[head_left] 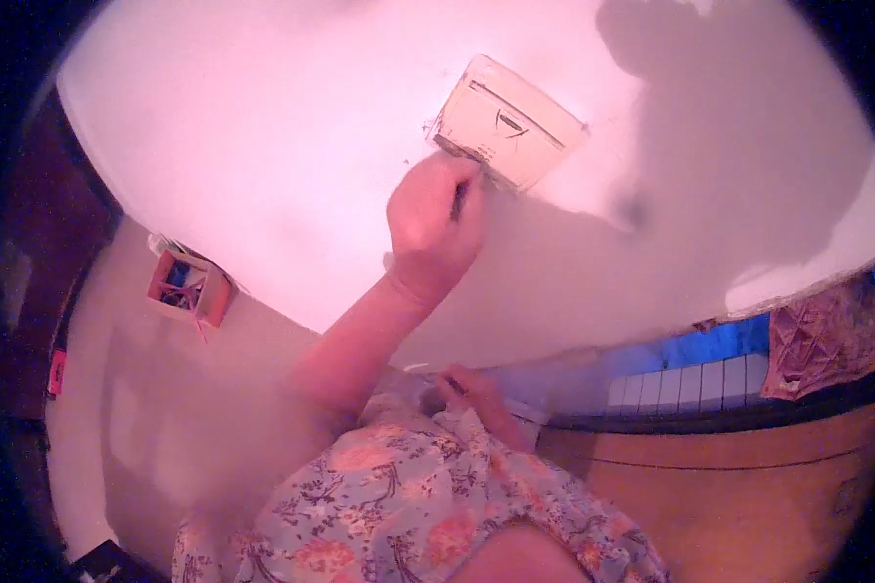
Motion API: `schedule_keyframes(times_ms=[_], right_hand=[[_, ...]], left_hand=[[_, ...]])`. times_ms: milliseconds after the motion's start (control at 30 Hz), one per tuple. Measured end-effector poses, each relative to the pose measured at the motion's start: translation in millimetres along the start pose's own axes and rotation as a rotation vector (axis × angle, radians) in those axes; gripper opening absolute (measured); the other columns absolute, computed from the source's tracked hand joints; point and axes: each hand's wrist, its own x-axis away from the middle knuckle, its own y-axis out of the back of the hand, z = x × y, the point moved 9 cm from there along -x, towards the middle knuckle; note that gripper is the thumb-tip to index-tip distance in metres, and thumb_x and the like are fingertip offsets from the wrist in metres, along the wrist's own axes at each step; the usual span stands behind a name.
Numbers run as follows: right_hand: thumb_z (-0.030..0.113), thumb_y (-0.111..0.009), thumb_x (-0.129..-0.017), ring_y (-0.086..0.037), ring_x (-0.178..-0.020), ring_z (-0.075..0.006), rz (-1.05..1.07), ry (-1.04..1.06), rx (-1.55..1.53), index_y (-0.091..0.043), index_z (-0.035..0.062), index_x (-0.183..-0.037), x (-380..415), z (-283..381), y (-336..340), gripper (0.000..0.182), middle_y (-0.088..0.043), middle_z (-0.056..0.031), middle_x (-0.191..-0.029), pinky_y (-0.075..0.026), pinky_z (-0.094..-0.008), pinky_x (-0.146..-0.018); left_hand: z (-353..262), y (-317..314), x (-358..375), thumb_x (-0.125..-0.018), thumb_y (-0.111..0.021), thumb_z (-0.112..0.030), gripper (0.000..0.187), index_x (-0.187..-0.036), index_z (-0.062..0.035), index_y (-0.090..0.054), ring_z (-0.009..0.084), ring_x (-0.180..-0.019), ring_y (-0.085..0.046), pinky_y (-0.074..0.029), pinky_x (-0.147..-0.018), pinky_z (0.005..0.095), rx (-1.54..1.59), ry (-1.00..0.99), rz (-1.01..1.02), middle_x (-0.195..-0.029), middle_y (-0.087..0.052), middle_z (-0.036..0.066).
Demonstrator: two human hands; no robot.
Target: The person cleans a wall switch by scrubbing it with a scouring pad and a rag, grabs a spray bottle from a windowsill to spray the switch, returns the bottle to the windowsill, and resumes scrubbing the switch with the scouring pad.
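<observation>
A pale rectangular panel (510,121), with a dark slot and dark marks near its middle, sits tilted on the bright white surface. Closed into a fist, my left hand (436,219) is at the panel's lower left edge; whatever it grips is hidden by the fingers. Dark smudges run along that edge, beside the knuckles. Close to my body, by the floral clothing (389,486), my right hand (472,394) has its fingers curled in. Something small and dark shows at those fingers, too unclear to name.
At the left, an open box (190,287) holds small items. A patterned cloth (824,340) hangs at the right, beside a row of white strips (685,387) and a blue area. Below them is a wooden surface (719,496). A dark shadow covers the upper right.
</observation>
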Motion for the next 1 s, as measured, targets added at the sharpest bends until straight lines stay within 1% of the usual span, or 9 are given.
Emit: schedule_keyframes(times_ms=[33,100,233,300,333,400,633,800,1000], right_hand=[[0.019,-0.055,-0.083,-0.058,-0.069,-0.0273,0.046,-0.051,-0.027,-0.055,0.0029,-0.090,-2,-4,-6,0.018,-0.058,-0.0155,-0.078,-0.045,-0.0348,-0.064],[0.018,-0.055,-0.083,-0.057,-0.068,-0.0266,-0.070,0.218,0.022,-0.055,0.0029,-0.089,-1,26,-6,0.016,-0.059,-0.0146,-0.077,-0.045,-0.0343,-0.064],[0.019,-0.053,-0.085,-0.056,-0.064,-0.0277,0.071,0.022,-0.102,-0.054,0.0025,-0.087,-9,-26,-20,0.016,-0.058,-0.0151,-0.074,-0.045,-0.0354,-0.062],[0.019,-0.052,-0.086,-0.054,-0.063,-0.0285,0.023,0.198,-0.017,-0.053,0.0018,-0.086,-4,-3,-5,0.017,-0.056,-0.0162,-0.073,-0.044,-0.0365,-0.062],[0.019,-0.052,-0.086,-0.054,-0.063,-0.0285,0.039,0.199,-0.010,-0.053,0.0018,-0.086,-5,0,4,0.017,-0.056,-0.0162,-0.073,-0.044,-0.0365,-0.062],[0.018,-0.053,-0.085,-0.054,-0.063,-0.0286,0.090,0.264,0.091,-0.053,0.0015,-0.086,-1,25,14,0.017,-0.055,-0.0169,-0.072,-0.043,-0.0374,-0.060],[0.017,-0.052,-0.085,-0.053,-0.064,-0.0295,0.161,0.271,0.125,-0.052,0.0004,-0.085,-7,14,35,0.016,-0.054,-0.0172,-0.073,-0.043,-0.0373,-0.061],[0.018,-0.052,-0.085,-0.054,-0.066,-0.0280,0.199,0.232,0.093,-0.051,0.0001,-0.084,-11,-2,45,0.018,-0.055,-0.0157,-0.075,-0.043,-0.0364,-0.062],[0.017,-0.051,-0.085,-0.055,-0.067,-0.0291,0.055,0.363,0.150,-0.053,0.0012,-0.085,-6,3,49,0.016,-0.055,-0.0151,-0.073,-0.044,-0.0364,-0.062]], left_hand=[[3,1,-3,-0.077,-0.059,-0.002,0.005,-0.081,-0.0004,-0.057,0.0105,-0.061,-0.054,-0.045,-0.055,0.0249,-0.002,0.009,-0.001,-0.071,-0.059,0.008],[41,11,-12,-0.074,-0.058,0.003,0.004,-0.077,0.0015,-0.056,0.0213,-0.060,-0.056,-0.046,-0.056,0.0298,0.038,0.348,-0.033,-0.070,-0.057,0.013],[27,21,-15,-0.076,-0.058,0.002,0.005,-0.081,0.0007,-0.056,0.0185,-0.060,-0.055,-0.043,-0.055,0.0277,0.105,0.190,-0.189,-0.070,-0.056,0.010],[29,11,-1,-0.081,-0.058,-0.004,0.006,-0.086,-0.0003,-0.058,0.0069,-0.064,-0.052,-0.044,-0.057,0.0219,0.015,0.327,-0.062,-0.077,-0.059,0.005],[12,5,1,-0.080,-0.058,-0.002,0.007,-0.086,-0.0002,-0.057,0.0081,-0.067,-0.053,-0.045,-0.059,0.0228,-0.057,0.160,-0.031,-0.077,-0.059,0.006],[11,-2,12,-0.072,-0.059,0.004,0.013,-0.083,0.0003,-0.053,0.0231,-0.057,-0.053,-0.042,-0.052,0.0306,-0.001,0.147,-0.080,-0.070,-0.054,0.012],[11,0,20,-0.073,-0.058,0.003,0.013,-0.084,0.0009,-0.053,0.0212,-0.056,-0.052,-0.042,-0.051,0.0297,-0.078,0.116,-0.143,-0.069,-0.054,0.012],[26,1,24,-0.073,-0.057,0.003,0.009,-0.082,0.0017,-0.054,0.0194,-0.058,-0.054,-0.042,-0.052,0.0270,0.007,0.479,-0.172,-0.070,-0.055,0.012],[-5,2,20,-0.074,-0.057,0.001,0.005,-0.078,0.0017,-0.054,0.0181,-0.057,-0.055,-0.043,-0.052,0.0264,-0.041,0.196,-0.105,-0.067,-0.055,0.011]])
